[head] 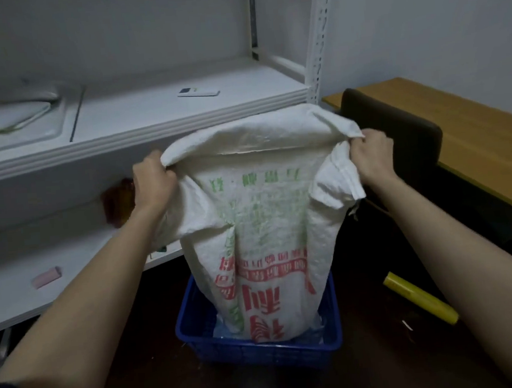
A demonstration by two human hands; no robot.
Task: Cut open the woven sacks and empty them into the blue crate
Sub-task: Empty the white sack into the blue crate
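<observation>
A white woven sack [263, 224] with green and red printing hangs upside down, its lower end inside the blue crate [199, 344] on the dark floor. My left hand [151, 181] grips the sack's upper left corner and my right hand [369, 156] grips the upper right corner, both held at about shelf height. Pale bluish contents [221, 328] show in the crate beside the sack's mouth. The mouth itself is hidden inside the crate.
White metal shelving [138, 133] runs along the left and behind, with a remote [198, 91] and a folded sack [6, 118] on it; a pink block [47, 277] lies lower. A dark chair [398, 138] and wooden desk [472, 137] stand right. A yellow roll [420, 297] lies on the floor.
</observation>
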